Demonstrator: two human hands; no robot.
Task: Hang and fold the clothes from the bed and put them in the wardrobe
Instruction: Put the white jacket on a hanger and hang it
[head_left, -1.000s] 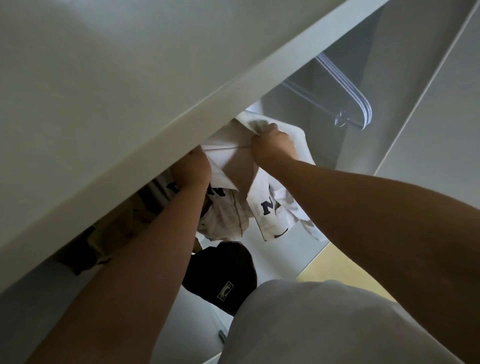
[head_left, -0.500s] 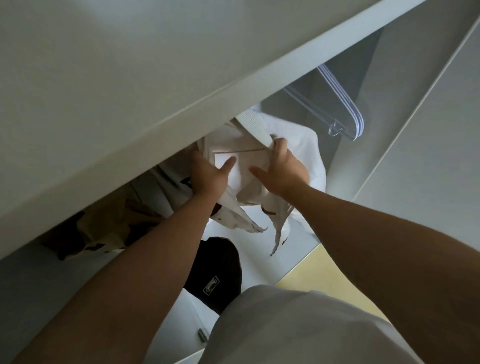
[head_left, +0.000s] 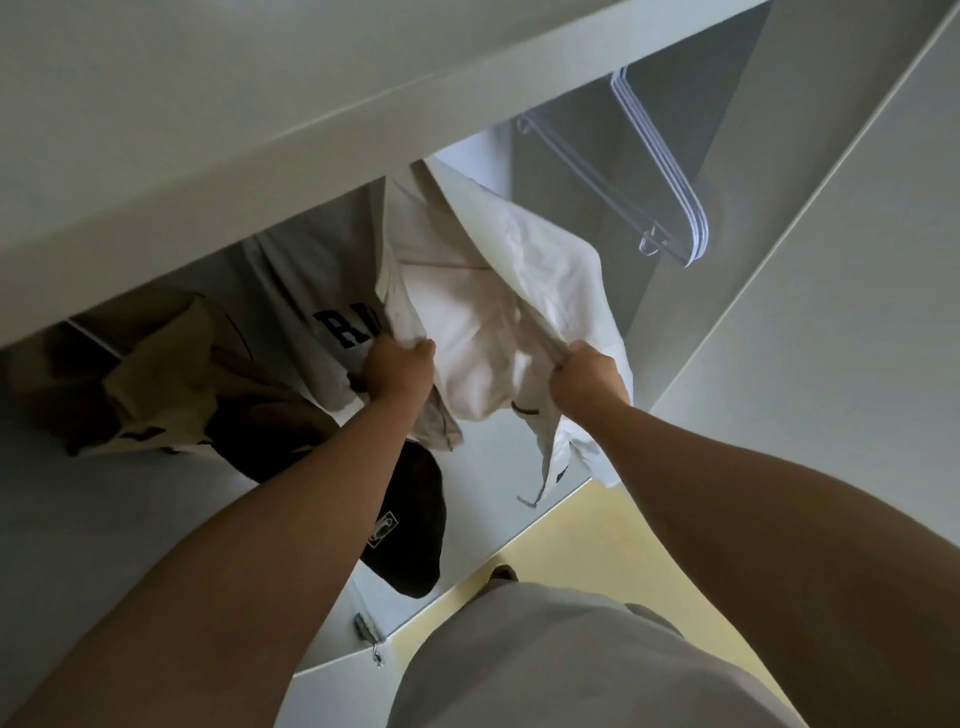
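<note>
We look down into the wardrobe (head_left: 789, 332), where a white shirt (head_left: 498, 306) hangs, its hanger apparently hidden behind the top panel. Our left hand (head_left: 397, 371) and right hand (head_left: 587, 382) each curl their fingers tightly round one front edge of it. We should draw both edges down evenly and gently, so it settles straight beside the grey lettered shirt (head_left: 306, 291).
</note>
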